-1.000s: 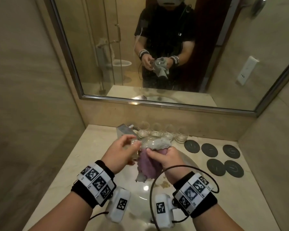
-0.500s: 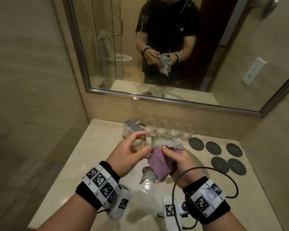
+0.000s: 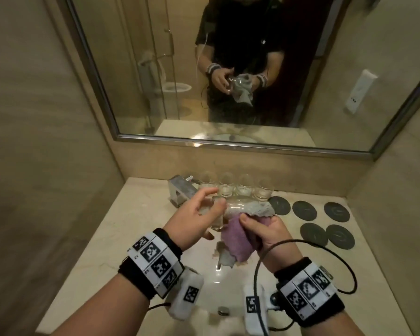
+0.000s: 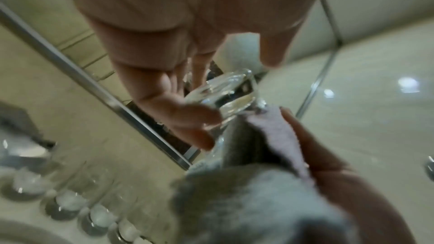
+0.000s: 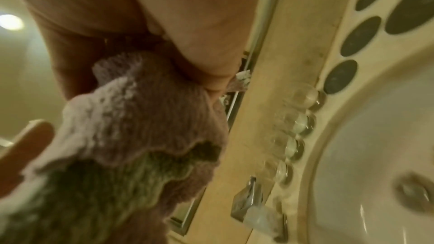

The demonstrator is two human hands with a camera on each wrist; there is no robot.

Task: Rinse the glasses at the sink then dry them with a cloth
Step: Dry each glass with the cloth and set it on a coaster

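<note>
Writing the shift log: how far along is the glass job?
Done: can't confirm; four glasses stand behind the sink, dryness unreadable. In hand: left hand grips one glass while right hand works the cloth on it. Left: finish it, set down.

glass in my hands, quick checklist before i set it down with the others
1. Left hand holds the glass at its base end: ok.
2. Right hand grips the cloth against the glass: ok.
3. Glass fully dry inside: cannot tell, the cloth covers its mouth.
4. Four glasses stand in a row by the back wall, apart from the one held: ok.
5. Free coasters on the counter to the right: ok.
6. Faucet off, no stream visible: ok.
</note>
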